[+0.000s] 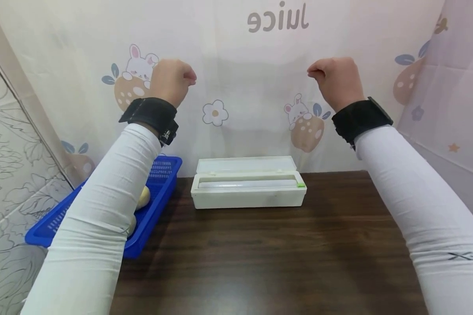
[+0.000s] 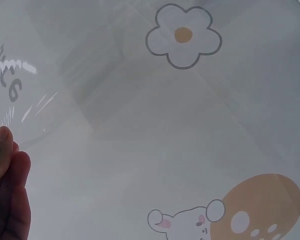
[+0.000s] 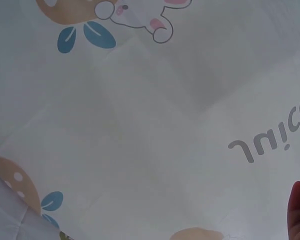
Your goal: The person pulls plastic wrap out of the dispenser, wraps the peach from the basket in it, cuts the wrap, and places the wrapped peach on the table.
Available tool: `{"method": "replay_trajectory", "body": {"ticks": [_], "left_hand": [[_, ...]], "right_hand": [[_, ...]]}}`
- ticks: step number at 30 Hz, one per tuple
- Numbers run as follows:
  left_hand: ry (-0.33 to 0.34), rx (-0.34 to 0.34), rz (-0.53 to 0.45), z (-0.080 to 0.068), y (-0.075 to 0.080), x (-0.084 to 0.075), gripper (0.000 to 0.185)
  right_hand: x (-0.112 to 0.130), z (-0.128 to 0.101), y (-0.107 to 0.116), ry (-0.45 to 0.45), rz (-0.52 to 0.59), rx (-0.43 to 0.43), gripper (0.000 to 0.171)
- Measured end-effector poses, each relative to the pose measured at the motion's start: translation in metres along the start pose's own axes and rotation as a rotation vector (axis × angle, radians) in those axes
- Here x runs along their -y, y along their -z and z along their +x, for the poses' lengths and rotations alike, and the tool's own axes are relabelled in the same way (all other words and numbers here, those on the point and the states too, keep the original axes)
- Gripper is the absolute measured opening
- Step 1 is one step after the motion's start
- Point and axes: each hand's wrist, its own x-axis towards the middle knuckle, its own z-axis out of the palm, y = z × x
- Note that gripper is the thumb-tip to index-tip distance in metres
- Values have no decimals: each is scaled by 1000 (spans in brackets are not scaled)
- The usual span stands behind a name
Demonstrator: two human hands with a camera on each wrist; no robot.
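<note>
Both hands are raised in front of the printed curtain, level with each other and well apart. My left hand [image 1: 169,81] pinches a sheet of clear cling film [image 2: 45,102] between thumb and fingers; glints and creases show on it in the left wrist view. Thumb and fingertips of my right hand [image 1: 337,81] are pinched at the sheet's other side, though the film there hardly shows. Below and between the hands stands a white cling film box [image 1: 248,200] with its lid tipped back. A film roll [image 1: 248,184] lies inside it.
A blue plastic basket [image 1: 155,218] stands at the left, partly behind the left sleeve, with pale round objects [image 1: 143,197] in it. The dark wooden table [image 1: 236,253] reaches back to the curtain [image 1: 244,87]. A green piece [image 1: 301,185] sits at the box's right end.
</note>
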Motion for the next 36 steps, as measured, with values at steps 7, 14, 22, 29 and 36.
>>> {"method": "replay_trajectory", "body": {"ticks": [7, 14, 22, 29, 36], "left_hand": [[17, -37, 16, 4, 10, -4, 24], [27, -46, 32, 2, 14, -4, 24], [21, -82, 41, 0, 21, -6, 24], [21, -80, 34, -2, 23, -7, 24], [-4, -95, 29, -3, 28, -9, 23]], "right_hand": [[5, 6, 8, 1, 4, -40, 27], [9, 5, 12, -1, 4, -42, 28], [10, 5, 18, 24, 3, -75, 28], [11, 4, 21, 15, 11, -94, 28], [11, 0, 26, 0, 26, -124, 30]]}}
